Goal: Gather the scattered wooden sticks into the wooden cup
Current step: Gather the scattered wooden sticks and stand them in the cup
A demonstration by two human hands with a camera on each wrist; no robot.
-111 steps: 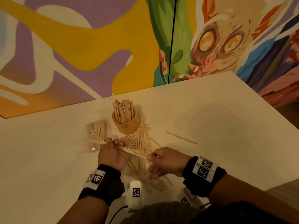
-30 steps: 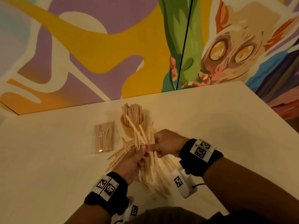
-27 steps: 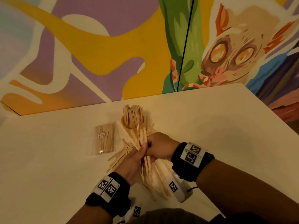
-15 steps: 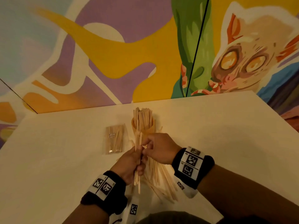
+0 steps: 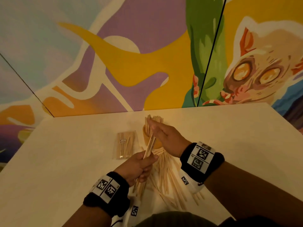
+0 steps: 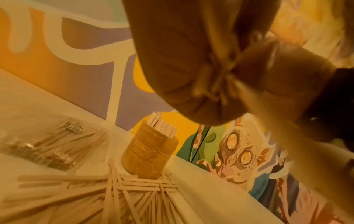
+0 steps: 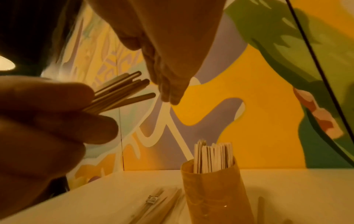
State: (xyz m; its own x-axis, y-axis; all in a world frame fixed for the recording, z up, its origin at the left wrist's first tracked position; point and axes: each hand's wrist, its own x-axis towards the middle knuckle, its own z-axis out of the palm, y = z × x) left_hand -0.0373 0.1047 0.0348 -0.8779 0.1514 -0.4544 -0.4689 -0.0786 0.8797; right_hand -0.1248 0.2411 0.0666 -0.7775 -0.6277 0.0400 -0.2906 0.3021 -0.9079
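The tan wooden cup (image 5: 148, 140) is crowded with upright sticks (image 5: 154, 119), hemmed by a clear packet (image 5: 125, 145) and scattered pile (image 5: 165, 174); the table's (image 5: 237, 128) right side lies bare.

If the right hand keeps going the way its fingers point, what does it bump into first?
Probably the sticks in the cup. The right hand reaches out flat above the cup, its fingertips next to those stick tops. Depth is hard to judge, so it might pass just over them toward the wall.

Black wristbands (image 5: 202, 158) bearing white square-coded tags circle both bare forearms.
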